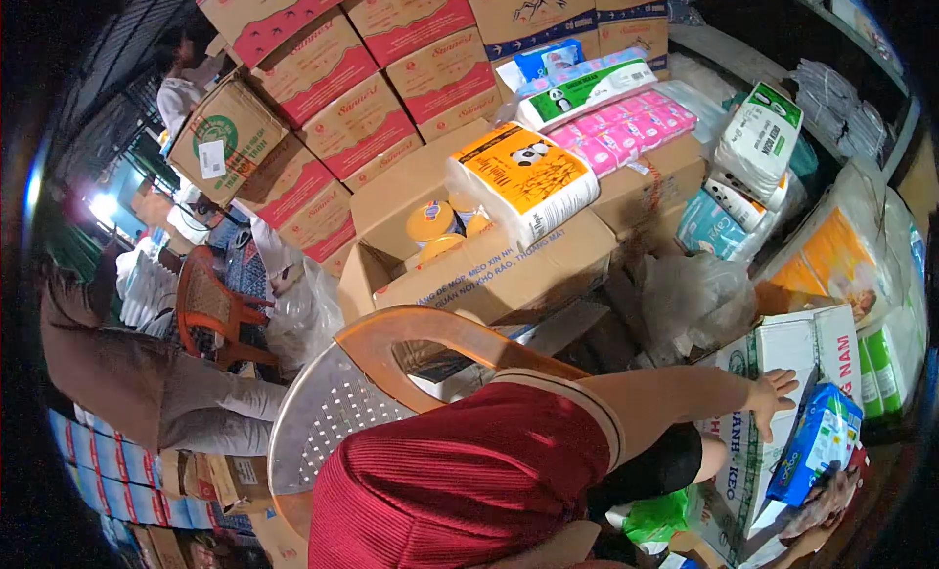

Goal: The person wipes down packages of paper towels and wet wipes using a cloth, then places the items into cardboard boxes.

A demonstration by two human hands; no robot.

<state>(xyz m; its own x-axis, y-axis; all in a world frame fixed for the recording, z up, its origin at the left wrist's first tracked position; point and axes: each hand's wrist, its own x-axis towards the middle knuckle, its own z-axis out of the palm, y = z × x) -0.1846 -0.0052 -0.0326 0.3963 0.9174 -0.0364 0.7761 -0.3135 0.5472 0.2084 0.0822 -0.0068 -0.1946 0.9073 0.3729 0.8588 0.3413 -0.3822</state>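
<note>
My left hand reaches out to the right with its fingers spread and nothing in them. It is over the white carton printed with green and red lettering; whether it touches the carton I cannot tell. Below it, my right hand is at the lower end of a blue plastic pack with a printed front. Its fingers are closed on the pack's edge, partly blurred. The pack is tilted and lies over the carton's right side.
An open carton holds yellow-lidded tins and a tissue pack. Stacked cartons stand behind. Nearby are an orange-rimmed chair, a clear plastic bag and a green-and-white packet. Another person is at upper left.
</note>
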